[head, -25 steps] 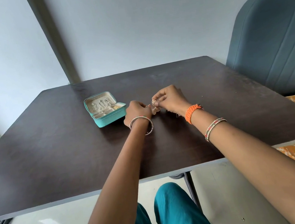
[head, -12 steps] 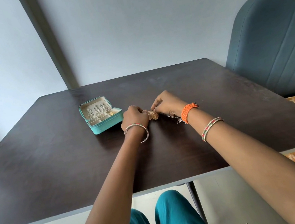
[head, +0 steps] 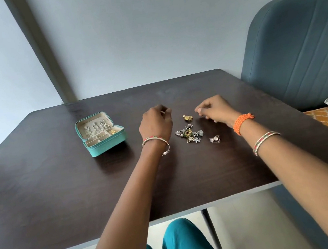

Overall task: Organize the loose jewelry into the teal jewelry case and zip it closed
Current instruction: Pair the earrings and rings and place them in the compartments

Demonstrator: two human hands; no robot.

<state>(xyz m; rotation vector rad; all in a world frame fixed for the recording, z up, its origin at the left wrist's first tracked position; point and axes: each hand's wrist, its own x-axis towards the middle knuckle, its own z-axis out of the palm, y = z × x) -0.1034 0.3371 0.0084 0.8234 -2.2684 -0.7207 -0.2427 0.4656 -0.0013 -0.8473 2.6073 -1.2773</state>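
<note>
Well, the teal jewelry case [head: 101,134] lies open on the dark table [head: 42,194], left of the loose jewelry [head: 189,134]; no writing shows. The left hand [head: 155,123] and right hand [head: 215,109] hover curled either side of a gold piece [head: 188,117]. Whether either pinches anything, I cannot tell.

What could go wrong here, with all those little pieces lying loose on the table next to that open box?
The tangled cluster of jewelry could snag, so lifting one piece may drag others along. The small gold piece and the silver triangle earring lie apart on the dark table and might be knocked away by a wrist. The teal jewelry case already holds pieces in its lid, which could catch in the zip.
</note>
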